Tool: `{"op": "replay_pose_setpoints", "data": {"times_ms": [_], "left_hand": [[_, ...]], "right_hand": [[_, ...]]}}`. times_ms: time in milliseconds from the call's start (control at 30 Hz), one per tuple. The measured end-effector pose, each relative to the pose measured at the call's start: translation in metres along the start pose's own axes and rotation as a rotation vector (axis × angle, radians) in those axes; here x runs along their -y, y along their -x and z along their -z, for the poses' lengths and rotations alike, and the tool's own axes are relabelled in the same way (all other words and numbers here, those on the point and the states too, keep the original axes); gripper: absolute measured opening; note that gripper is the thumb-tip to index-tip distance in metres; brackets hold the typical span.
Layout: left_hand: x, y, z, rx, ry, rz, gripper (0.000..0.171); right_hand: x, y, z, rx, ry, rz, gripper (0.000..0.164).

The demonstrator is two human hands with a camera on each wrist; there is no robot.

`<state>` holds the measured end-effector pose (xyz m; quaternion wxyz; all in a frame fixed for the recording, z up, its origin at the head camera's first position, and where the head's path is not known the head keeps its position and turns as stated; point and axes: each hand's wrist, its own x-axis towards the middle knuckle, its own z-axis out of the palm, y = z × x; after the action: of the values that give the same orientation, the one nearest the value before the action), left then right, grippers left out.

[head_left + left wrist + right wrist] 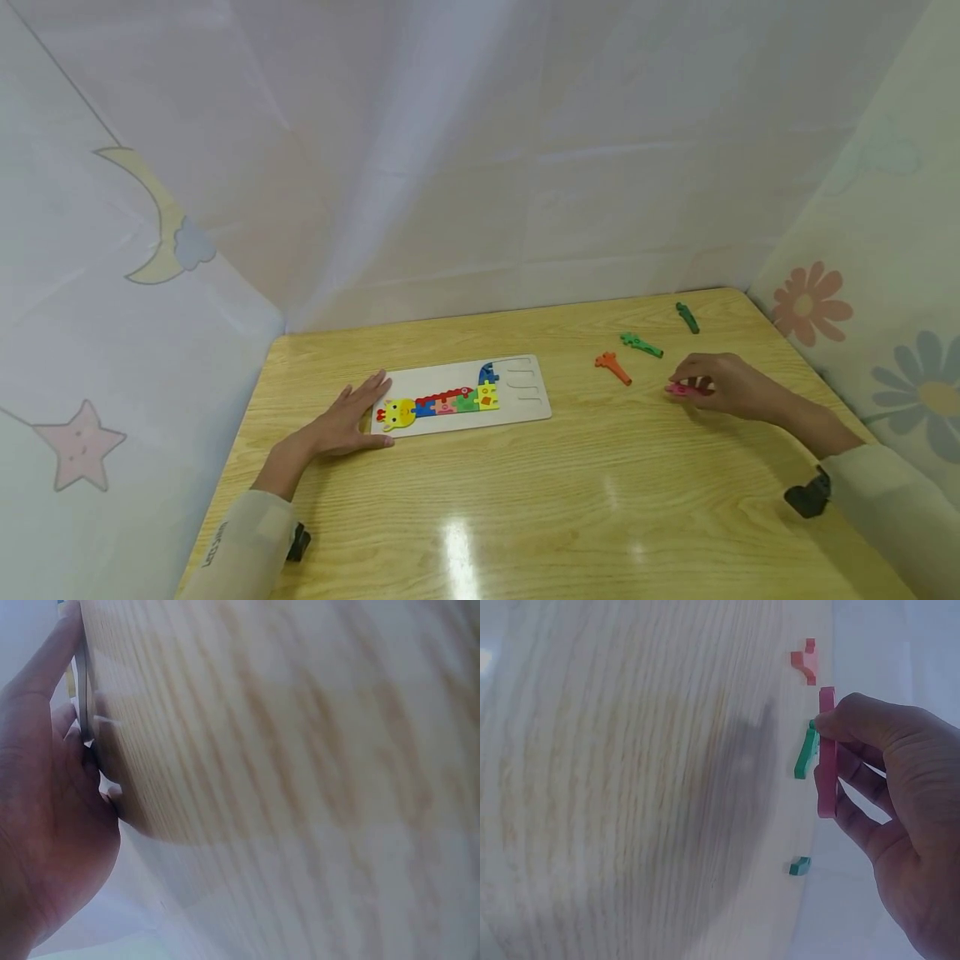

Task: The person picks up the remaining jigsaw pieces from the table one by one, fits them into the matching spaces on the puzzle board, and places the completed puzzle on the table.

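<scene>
A pale wooden puzzle board [525,407] lies on the table, with a giraffe's yellow head [400,413] and coloured body pieces [457,401] set in it. At its left end rests my left hand [348,419], fingers spread near the far corner and thumb along the near edge. My right hand [731,387] pinches a pink puzzle piece [827,754] between thumb and fingers; the right wrist view shows it edge-on, above the table. Beyond it lie an orange piece [614,367], a light green piece [642,344] and a dark green piece [687,317].
The wood-grain table [525,500] meets a pale cloth backdrop [585,208] at its far edge. Printed cloth with flowers [813,302] hangs on the right, and more with a moon [161,221] on the left. Outlined leg slots [525,379] show at the board's right end.
</scene>
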<state>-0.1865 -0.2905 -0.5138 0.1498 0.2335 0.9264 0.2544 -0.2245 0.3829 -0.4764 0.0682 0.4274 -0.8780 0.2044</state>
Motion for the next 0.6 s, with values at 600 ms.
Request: {"op": "replay_pose_setpoints", "data": {"times_ms": [600], "left_hand": [[-0.001,0.000,0.000,0.006,0.009,-0.002,0.108]], "right_hand": [[0.011,-0.027,-0.006,-0.001,-0.023,0.076,0.038]]}}
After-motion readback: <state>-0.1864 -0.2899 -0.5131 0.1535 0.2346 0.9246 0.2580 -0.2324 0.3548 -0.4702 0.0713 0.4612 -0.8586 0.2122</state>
